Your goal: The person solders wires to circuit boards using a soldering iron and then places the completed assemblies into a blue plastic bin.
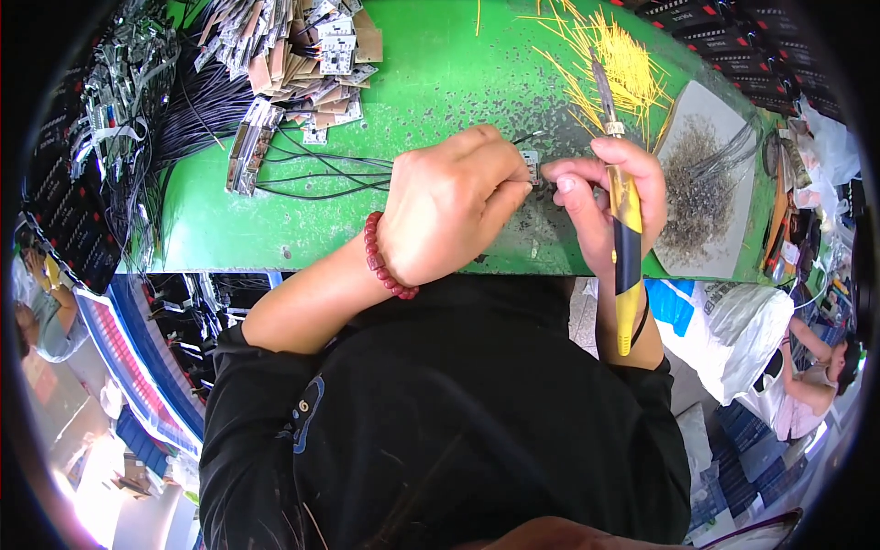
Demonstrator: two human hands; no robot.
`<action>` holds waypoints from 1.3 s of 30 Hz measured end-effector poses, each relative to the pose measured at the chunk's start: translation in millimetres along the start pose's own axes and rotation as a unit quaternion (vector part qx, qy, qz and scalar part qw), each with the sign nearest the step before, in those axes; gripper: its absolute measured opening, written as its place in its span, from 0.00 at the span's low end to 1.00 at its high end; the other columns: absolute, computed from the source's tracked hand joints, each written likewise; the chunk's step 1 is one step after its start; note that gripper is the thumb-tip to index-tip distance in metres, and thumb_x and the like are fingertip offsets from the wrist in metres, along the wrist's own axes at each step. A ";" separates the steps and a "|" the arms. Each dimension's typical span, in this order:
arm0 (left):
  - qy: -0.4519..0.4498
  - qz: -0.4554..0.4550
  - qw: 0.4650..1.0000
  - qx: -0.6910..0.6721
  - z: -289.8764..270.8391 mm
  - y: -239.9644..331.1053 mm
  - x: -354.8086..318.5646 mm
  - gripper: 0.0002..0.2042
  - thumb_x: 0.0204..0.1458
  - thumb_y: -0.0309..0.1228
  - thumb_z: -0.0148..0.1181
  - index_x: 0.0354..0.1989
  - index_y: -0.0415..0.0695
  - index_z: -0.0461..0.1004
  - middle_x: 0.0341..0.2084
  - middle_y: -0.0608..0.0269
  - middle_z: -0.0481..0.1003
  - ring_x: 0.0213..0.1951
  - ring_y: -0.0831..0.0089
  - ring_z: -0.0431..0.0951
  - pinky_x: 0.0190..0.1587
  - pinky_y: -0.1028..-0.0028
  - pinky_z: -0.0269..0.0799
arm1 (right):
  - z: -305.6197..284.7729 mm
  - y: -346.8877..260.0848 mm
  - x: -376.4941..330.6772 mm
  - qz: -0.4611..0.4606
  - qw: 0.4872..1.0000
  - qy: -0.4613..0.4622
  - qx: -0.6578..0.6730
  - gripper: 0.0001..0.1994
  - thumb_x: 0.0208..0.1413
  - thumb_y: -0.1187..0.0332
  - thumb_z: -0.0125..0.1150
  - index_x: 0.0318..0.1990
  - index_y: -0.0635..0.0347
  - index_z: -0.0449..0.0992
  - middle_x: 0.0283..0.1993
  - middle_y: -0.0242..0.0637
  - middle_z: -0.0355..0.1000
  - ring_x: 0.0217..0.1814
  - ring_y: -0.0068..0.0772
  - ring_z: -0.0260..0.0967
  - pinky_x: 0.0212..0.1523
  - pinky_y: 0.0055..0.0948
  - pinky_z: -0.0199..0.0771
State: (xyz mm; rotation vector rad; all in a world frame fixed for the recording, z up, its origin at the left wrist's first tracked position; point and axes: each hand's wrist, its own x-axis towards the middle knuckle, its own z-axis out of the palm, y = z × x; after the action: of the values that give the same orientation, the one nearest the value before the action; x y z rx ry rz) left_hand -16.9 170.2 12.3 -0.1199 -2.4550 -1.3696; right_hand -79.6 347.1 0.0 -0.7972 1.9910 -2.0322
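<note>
My left hand (454, 197), below a red bead bracelet at the wrist, is closed with thumb and fingers pinching a small pale circuit board (530, 168). Only the board's right end shows past the fingertips. In my right hand (642, 179) is a soldering iron (628, 243) with a yellow and black handle, its metal tip pointing up and away toward the yellow wires. The right thumb and a fingertip are beside the board; whether they touch it I cannot tell. Black wires (321, 174) run from under my left hand to a stack of boards (252, 147).
A green worktable (394, 82) carries a heap of circuit boards and cardboard pieces (312, 60) at the back left. Wrapped boards with black wires (124, 101) lie farther left. Thin yellow wires (623, 64) and a white sheet with dark scraps (701, 183) are at right.
</note>
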 end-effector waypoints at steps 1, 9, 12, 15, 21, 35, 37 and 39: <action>0.000 -0.001 1.000 0.000 -0.5 0.4 0.2 0.05 0.42 0.18 0.64 0.25 0.40 0.74 0.21 0.59 0.73 0.24 0.65 0.74 0.26 0.71 0.70 | 0.3 0.1 -0.3 -0.008 1.000 -0.002 -0.006 0.17 0.53 0.82 0.61 0.50 0.64 0.68 0.42 0.39 0.72 0.41 0.30 0.78 0.34 0.19 0.74; 0.015 -0.035 0.999 -0.022 -4.3 0.2 3.5 0.04 0.43 0.20 0.65 0.24 0.40 0.75 0.20 0.62 0.72 0.23 0.71 0.71 0.24 0.73 0.65 | 9.2 -1.7 -9.2 -0.033 0.999 0.022 -0.021 0.17 0.52 0.83 0.62 0.49 0.65 0.69 0.39 0.42 0.76 0.41 0.30 0.78 0.35 0.21 0.77; 0.021 -0.038 0.999 -0.021 -4.1 -0.5 3.5 0.04 0.43 0.20 0.65 0.24 0.40 0.75 0.20 0.62 0.72 0.23 0.70 0.71 0.24 0.73 0.65 | 9.9 -3.9 -11.2 -0.028 0.999 0.018 -0.023 0.17 0.52 0.83 0.61 0.50 0.64 0.68 0.39 0.43 0.76 0.41 0.30 0.78 0.35 0.22 0.78; 0.016 -0.021 1.000 -0.016 -3.8 -0.1 3.1 0.05 0.42 0.20 0.65 0.24 0.40 0.75 0.20 0.62 0.72 0.22 0.69 0.71 0.23 0.73 0.65 | 13.2 -1.9 -9.6 -0.015 0.998 0.054 0.008 0.19 0.52 0.84 0.61 0.51 0.64 0.67 0.38 0.42 0.77 0.42 0.30 0.78 0.35 0.22 0.76; 0.042 0.016 0.999 0.000 0.4 -1.6 1.0 0.05 0.42 0.19 0.66 0.25 0.40 0.75 0.20 0.62 0.73 0.22 0.70 0.71 0.22 0.75 0.64 | 11.2 2.1 9.8 -0.032 0.999 -0.015 -0.020 0.22 0.48 0.82 0.66 0.51 0.63 0.68 0.32 0.35 0.74 0.34 0.21 0.73 0.33 0.19 0.74; 0.016 -0.031 0.999 -0.025 -2.0 -4.4 -8.3 0.03 0.45 0.21 0.63 0.27 0.41 0.75 0.24 0.62 0.74 0.25 0.68 0.74 0.26 0.73 0.70 | -43.4 14.7 40.1 -0.103 0.882 -0.323 -0.328 0.16 0.48 0.71 0.58 0.47 0.50 0.76 0.30 0.33 0.74 0.36 0.34 0.74 0.37 0.30 0.71; 0.018 -0.031 0.999 -0.034 -1.7 -5.1 -8.8 0.03 0.46 0.19 0.63 0.27 0.40 0.75 0.23 0.62 0.73 0.23 0.73 0.71 0.23 0.77 0.67 | -28.7 21.0 48.5 -0.231 0.860 -0.321 -0.323 0.16 0.46 0.70 0.59 0.45 0.49 0.75 0.29 0.30 0.72 0.40 0.38 0.71 0.37 0.33 0.69; 0.015 -0.020 0.999 -0.031 -1.6 -4.7 -8.5 0.04 0.46 0.19 0.63 0.28 0.39 0.75 0.24 0.62 0.73 0.23 0.73 0.72 0.24 0.77 0.68 | -24.6 21.1 55.6 -0.249 0.848 -0.327 -0.334 0.15 0.45 0.69 0.60 0.44 0.49 0.75 0.28 0.29 0.70 0.43 0.36 0.70 0.35 0.33 0.67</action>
State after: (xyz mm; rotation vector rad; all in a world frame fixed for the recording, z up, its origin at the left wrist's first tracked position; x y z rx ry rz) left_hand -9.5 167.0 6.6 -0.0645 -2.4038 -1.4537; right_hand -143.2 339.5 -5.8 -1.9947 2.1490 -0.8959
